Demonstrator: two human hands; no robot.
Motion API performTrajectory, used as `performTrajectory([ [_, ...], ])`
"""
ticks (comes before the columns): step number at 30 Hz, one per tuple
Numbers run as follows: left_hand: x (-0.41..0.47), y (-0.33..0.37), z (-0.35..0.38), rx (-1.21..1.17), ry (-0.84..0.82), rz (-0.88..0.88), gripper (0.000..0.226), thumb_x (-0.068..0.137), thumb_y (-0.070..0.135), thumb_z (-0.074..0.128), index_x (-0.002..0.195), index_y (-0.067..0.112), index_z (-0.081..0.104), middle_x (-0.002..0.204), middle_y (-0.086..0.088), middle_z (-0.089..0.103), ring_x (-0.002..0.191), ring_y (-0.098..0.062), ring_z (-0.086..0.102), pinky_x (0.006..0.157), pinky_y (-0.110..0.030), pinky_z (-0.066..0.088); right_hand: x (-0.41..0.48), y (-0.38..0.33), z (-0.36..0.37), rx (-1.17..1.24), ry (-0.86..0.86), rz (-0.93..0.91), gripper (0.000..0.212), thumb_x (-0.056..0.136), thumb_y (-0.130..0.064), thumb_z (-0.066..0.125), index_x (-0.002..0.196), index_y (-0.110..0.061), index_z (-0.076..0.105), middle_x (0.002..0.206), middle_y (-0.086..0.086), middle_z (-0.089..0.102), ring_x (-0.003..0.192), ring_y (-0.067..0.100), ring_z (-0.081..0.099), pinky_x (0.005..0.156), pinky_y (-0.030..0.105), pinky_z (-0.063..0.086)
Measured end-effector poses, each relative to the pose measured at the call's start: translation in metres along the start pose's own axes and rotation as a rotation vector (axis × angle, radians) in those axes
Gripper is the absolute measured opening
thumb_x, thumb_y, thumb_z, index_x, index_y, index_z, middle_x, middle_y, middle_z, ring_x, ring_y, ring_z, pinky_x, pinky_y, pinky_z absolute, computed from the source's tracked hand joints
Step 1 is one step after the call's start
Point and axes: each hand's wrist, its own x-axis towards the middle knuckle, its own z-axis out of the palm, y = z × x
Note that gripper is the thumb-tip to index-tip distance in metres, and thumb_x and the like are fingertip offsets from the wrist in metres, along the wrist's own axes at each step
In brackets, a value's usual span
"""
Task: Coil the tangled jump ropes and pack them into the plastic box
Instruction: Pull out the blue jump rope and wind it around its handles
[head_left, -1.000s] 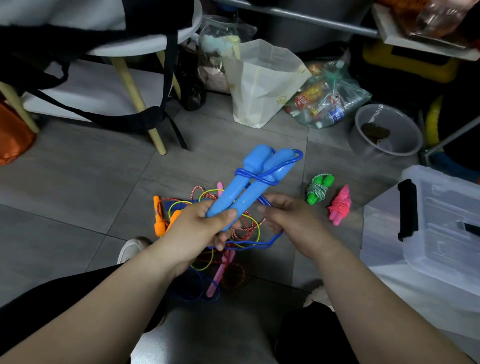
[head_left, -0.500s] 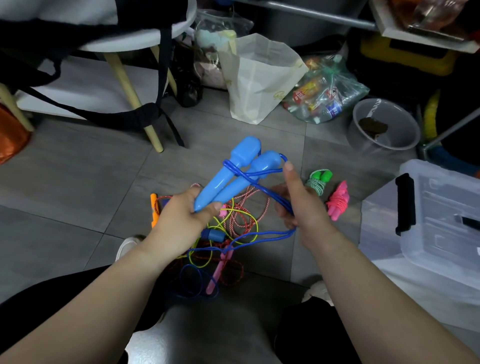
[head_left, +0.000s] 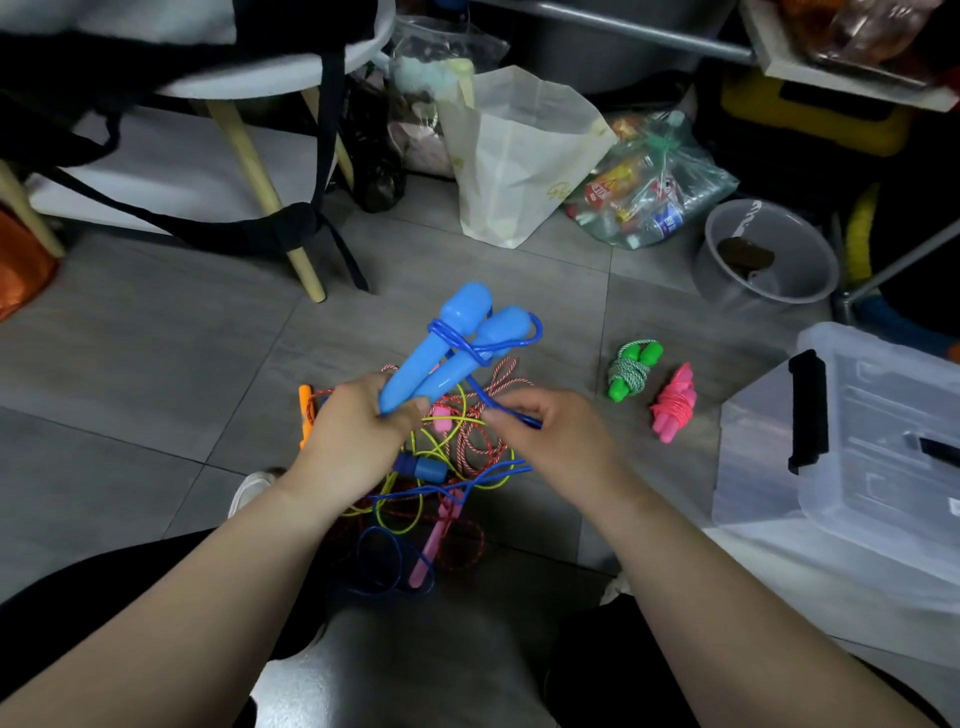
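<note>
My left hand (head_left: 353, 436) grips the two light-blue handles (head_left: 457, 343) of a jump rope, held side by side and pointing up and away. Its dark-blue cord (head_left: 485, 347) is looped round the handles near their tops. My right hand (head_left: 550, 436) pinches that cord just right of the handles. Under both hands lies a tangle of ropes (head_left: 457, 467) in red-white, yellow, blue and pink on the floor. A coiled green rope (head_left: 631, 370) and a coiled pink rope (head_left: 674, 402) lie to the right. The clear plastic box (head_left: 852, 467) stands at the right edge.
A stool with wooden legs (head_left: 260, 176) and black straps stands at the back left. A white paper bag (head_left: 519, 150), a clear bag of bottles (head_left: 649, 187) and a grey bowl (head_left: 766, 254) line the back. An orange handle (head_left: 305, 415) pokes out left of the tangle.
My right hand has come down from beside the handle tops and now pinches the cord lower, near the tangle. The left hand still holds the handles.
</note>
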Motion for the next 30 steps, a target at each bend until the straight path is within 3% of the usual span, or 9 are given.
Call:
performTrajectory([
  [3, 0.001, -0.006, -0.001, 0.215, 0.02, 0.012, 0.011, 0.089, 0.021, 0.054, 0.088, 0.01, 0.056, 0.057, -0.002, 0.045, 0.051, -0.017, 0.044, 0.05, -0.027, 0.031, -0.002, -0.003, -0.003, -0.335, -0.095, -0.051, 0.022, 0.085, -0.026, 0.056, 0.105, -0.023, 0.065, 0.097, 0.005, 0.068, 0.092, 0.022, 0.061, 0.073, 0.028, 0.043],
  [6, 0.002, -0.009, -0.004, 0.513, -0.078, -0.006, 0.025, 0.09, 0.026, 0.051, 0.106, 0.007, 0.055, 0.086, -0.013, 0.061, 0.084, -0.03, 0.057, 0.062, -0.028, 0.032, -0.005, -0.008, -0.011, -0.658, -0.179, -0.142, 0.026, 0.088, -0.023, 0.049, 0.112, -0.022, 0.059, 0.11, 0.006, 0.063, 0.104, 0.024, 0.055, 0.07, 0.025, 0.035],
  [8, 0.004, -0.014, -0.006, 0.711, -0.244, -0.017, 0.026, 0.091, 0.028, 0.049, 0.106, 0.008, 0.054, 0.1, -0.013, 0.061, 0.099, -0.03, 0.057, 0.069, -0.026, 0.034, -0.007, -0.008, -0.017, -0.726, -0.217, -0.188, 0.025, 0.088, -0.024, 0.049, 0.11, -0.023, 0.061, 0.112, 0.003, 0.063, 0.107, 0.023, 0.054, 0.074, 0.026, 0.037],
  [10, 0.003, -0.016, -0.008, 0.81, -0.436, -0.02, 0.018, 0.09, 0.03, 0.051, 0.092, 0.013, 0.053, 0.09, -0.006, 0.056, 0.089, -0.025, 0.058, 0.066, -0.024, 0.037, -0.008, -0.006, -0.022, -0.703, -0.254, -0.246, 0.023, 0.086, -0.022, 0.053, 0.107, -0.023, 0.063, 0.11, 0.002, 0.064, 0.103, 0.021, 0.055, 0.072, 0.024, 0.035],
  [13, 0.0, -0.016, -0.01, 0.681, -0.658, -0.067, 0.024, 0.087, 0.024, 0.056, 0.067, 0.019, 0.044, 0.065, 0.001, 0.051, 0.05, -0.015, 0.051, 0.04, -0.018, 0.04, -0.009, -0.004, -0.025, -0.49, -0.303, -0.279, 0.02, 0.081, -0.015, 0.061, 0.101, -0.017, 0.068, 0.102, 0.002, 0.068, 0.095, 0.018, 0.059, 0.078, 0.025, 0.042],
  [17, -0.008, -0.012, -0.011, 0.447, -0.91, -0.048, 0.021, 0.086, 0.016, 0.058, 0.067, 0.02, 0.05, 0.058, 0.008, 0.055, 0.039, -0.002, 0.045, 0.038, -0.015, 0.04, -0.01, -0.01, -0.027, -0.178, -0.359, -0.236, 0.018, 0.076, -0.007, 0.069, 0.093, -0.009, 0.071, 0.083, -0.01, 0.064, 0.079, -0.004, 0.055, 0.072, 0.006, 0.04],
  [20, -0.014, -0.002, -0.016, 0.272, -1.039, -0.01, 0.019, 0.084, 0.013, 0.062, 0.069, 0.018, 0.052, 0.05, 0.012, 0.058, 0.041, -0.002, 0.046, 0.04, -0.014, 0.04, -0.009, -0.014, -0.03, 0.019, -0.401, -0.167, 0.019, 0.071, -0.001, 0.072, 0.09, -0.005, 0.071, 0.07, -0.019, 0.061, 0.063, -0.013, 0.055, 0.068, 0.002, 0.041],
  [25, -0.016, 0.004, -0.033, -0.063, -1.069, 0.085, 0.022, 0.063, 0.032, 0.064, 0.072, 0.014, 0.054, 0.056, 0.01, 0.064, 0.044, -0.001, 0.049, 0.04, -0.012, 0.039, -0.004, -0.014, -0.044, 0.311, -0.405, -0.04, 0.024, 0.077, 0.008, 0.059, 0.078, -0.016, 0.065, 0.045, -0.015, 0.061, 0.048, -0.009, 0.054, 0.051, 0.003, 0.04],
  [30, -0.011, -0.003, -0.034, -0.237, -1.027, 0.139, 0.038, 0.055, 0.043, 0.073, 0.072, 0.012, 0.059, 0.066, -0.011, 0.059, 0.044, -0.006, 0.048, 0.04, -0.014, 0.039, 0.004, 0.0, -0.039, 0.398, -0.5, 0.125, 0.025, 0.087, 0.005, 0.046, 0.07, -0.008, 0.058, 0.045, -0.01, 0.059, 0.048, -0.006, 0.055, 0.046, 0.007, 0.04],
])
